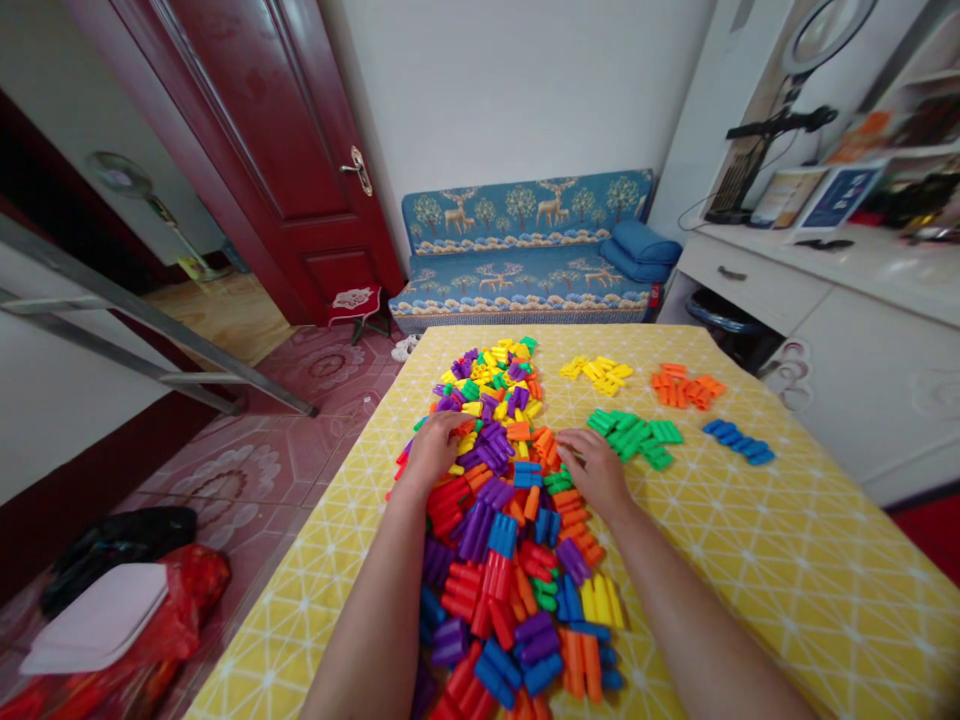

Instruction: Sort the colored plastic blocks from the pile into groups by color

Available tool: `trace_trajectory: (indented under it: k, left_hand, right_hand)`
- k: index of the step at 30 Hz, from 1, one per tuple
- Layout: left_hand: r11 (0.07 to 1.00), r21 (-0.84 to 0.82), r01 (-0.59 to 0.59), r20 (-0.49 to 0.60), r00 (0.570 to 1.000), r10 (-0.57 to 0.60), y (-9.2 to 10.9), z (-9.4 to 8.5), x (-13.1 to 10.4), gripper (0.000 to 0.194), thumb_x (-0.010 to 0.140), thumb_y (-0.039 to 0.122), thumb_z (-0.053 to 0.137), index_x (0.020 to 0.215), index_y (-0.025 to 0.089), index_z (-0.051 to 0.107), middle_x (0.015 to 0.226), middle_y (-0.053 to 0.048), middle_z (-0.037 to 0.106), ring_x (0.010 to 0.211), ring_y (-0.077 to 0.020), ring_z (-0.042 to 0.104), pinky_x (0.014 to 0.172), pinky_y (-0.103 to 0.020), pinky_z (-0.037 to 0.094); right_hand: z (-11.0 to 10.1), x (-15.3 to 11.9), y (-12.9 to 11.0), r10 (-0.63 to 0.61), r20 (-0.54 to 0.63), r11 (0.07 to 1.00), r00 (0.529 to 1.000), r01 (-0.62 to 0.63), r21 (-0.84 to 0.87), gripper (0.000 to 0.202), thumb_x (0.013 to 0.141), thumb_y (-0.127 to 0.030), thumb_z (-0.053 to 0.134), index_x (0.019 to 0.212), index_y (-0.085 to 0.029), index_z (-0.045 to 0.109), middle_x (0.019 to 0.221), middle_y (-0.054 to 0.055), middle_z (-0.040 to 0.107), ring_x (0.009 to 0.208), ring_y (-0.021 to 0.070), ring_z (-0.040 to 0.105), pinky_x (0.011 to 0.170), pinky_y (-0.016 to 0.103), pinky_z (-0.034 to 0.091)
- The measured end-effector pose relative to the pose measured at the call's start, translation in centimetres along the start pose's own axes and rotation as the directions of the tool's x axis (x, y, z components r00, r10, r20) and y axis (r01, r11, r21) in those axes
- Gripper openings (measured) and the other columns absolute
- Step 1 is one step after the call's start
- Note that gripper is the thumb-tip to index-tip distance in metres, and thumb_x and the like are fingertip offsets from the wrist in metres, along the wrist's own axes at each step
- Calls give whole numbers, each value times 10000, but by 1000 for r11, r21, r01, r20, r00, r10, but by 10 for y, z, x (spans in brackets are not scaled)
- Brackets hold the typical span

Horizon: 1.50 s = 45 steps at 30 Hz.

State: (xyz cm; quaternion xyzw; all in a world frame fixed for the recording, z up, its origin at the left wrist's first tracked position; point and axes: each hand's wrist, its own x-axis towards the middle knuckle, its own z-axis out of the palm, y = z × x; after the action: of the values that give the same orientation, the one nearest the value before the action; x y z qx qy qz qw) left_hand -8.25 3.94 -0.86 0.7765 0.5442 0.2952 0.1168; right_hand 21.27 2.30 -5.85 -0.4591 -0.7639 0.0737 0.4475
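Note:
A long heap of mixed plastic pieces (487,500) in red, purple, blue, orange, green and yellow runs down the yellow patterned tablecloth (750,560). My left hand (437,445) is at the heap's left side, its fingers curled around an orange piece (463,427). At the right side, my right hand (594,468) has its fingertips beside orange pieces (546,448); whether it grips one is unclear. Sorted by colour to the right lie yellow pieces (598,372), green pieces (636,437), orange pieces (685,387) and blue pieces (739,441).
Behind the table stands a blue sofa (517,280) with deer patterns. A white cabinet (795,290) is at the right. To the left are a metal ladder (195,345), a small red stool (358,303) and bags on the floor.

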Motion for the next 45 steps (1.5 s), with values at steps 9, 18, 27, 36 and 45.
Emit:
trace_trajectory:
  k: [9, 18, 27, 36, 45]
  left_hand:
    - [820, -547, 169, -160, 941, -300, 12, -1, 0, 349, 757, 217, 623, 1095, 150, 681, 937, -92, 742, 853, -222, 693, 809, -367, 547]
    - [498, -818, 287, 222, 957, -188, 68, -6, -3, 433, 630, 386, 821, 939, 127, 665, 789, -60, 728, 661, -151, 677, 632, -245, 532]
    - [741, -671, -29, 95, 988, 124, 99, 0, -10, 206, 785, 318, 708, 915, 161, 738, 913, -90, 704, 828, -190, 653, 745, -278, 512]
    - [775, -632, -9, -22, 1000, -6, 98, 8, -8, 111, 754, 191, 698, 856, 164, 729, 862, -69, 723, 796, -190, 665, 733, -284, 527]
    - [737, -674, -45, -77, 997, -9, 97, 1, -6, 127, 778, 255, 700, 872, 176, 732, 1136, -123, 668, 1061, -245, 632, 798, -311, 550]
  right_hand:
    - [-1, 0, -1, 35, -33, 999, 999, -35, 5, 197, 895, -272, 516, 940, -220, 701, 977, 70, 704, 955, 221, 617, 892, 419, 489]
    - [-8, 4, -30, 27, -148, 990, 989, -6, 141, 169, 901, -268, 543, 949, -224, 699, 964, 58, 716, 949, 206, 633, 906, 398, 480]
    - [-11, 12, -77, 199, 118, 818, 973, -232, 526, 245, 873, -397, 591, 1028, -238, 694, 1013, 42, 716, 927, 200, 660, 802, 330, 529]
    - [-10, 17, -75, 202, 220, 742, 954, -296, 601, 386, 814, -392, 674, 1177, -264, 658, 1147, 56, 664, 990, 206, 633, 809, 337, 540]
    - [-41, 32, -68, 306, 55, 818, 950, -292, 495, 352, 774, -415, 686, 1075, -234, 674, 986, 57, 684, 719, 155, 635, 627, 285, 546]
